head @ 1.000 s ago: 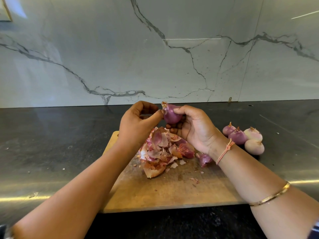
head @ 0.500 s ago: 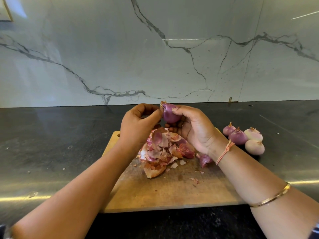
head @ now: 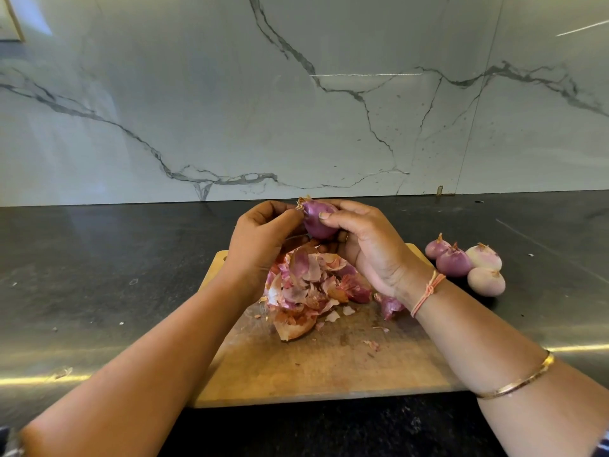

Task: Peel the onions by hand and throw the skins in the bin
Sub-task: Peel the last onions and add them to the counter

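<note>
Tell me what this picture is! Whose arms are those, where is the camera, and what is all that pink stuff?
There is no machine here, just a person peeling onions. The camera sits on the person's head and looks down, so you see their own two arms reaching out. The right hand holds a purple onion up above a wooden cutting board. The left hand pinches at its tip, it seems to pull skin off. The pink stuff is a pile of onion skins lying on the board. To the right of the board, four more onions wait on the dark counter. Behind everything is a marble wall. No bin shows in the picture.
</note>
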Demonstrator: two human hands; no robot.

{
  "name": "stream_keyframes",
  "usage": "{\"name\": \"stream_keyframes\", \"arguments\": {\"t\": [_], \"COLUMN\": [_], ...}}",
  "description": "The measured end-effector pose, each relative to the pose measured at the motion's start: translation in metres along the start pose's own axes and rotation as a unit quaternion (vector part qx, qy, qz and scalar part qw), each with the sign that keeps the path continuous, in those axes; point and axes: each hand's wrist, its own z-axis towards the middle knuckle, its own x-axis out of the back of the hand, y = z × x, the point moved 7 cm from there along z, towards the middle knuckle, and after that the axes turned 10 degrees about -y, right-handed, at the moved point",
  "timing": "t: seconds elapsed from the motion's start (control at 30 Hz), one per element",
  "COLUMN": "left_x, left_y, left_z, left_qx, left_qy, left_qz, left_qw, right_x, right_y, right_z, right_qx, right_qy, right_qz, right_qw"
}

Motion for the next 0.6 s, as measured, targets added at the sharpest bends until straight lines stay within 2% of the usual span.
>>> {"name": "stream_keyframes", "arguments": {"t": [0.6], "left_x": [0.012], "left_y": [0.004], "left_z": [0.001], "left_qx": [-0.005], "left_qy": [0.072], "left_qz": [0.17], "left_qw": [0.983], "right_x": [0.005], "right_y": [0.002], "right_z": [0.002], "right_qx": [0.005], "right_qy": [-0.002], "right_qz": [-0.15], "right_qw": [0.989]}}
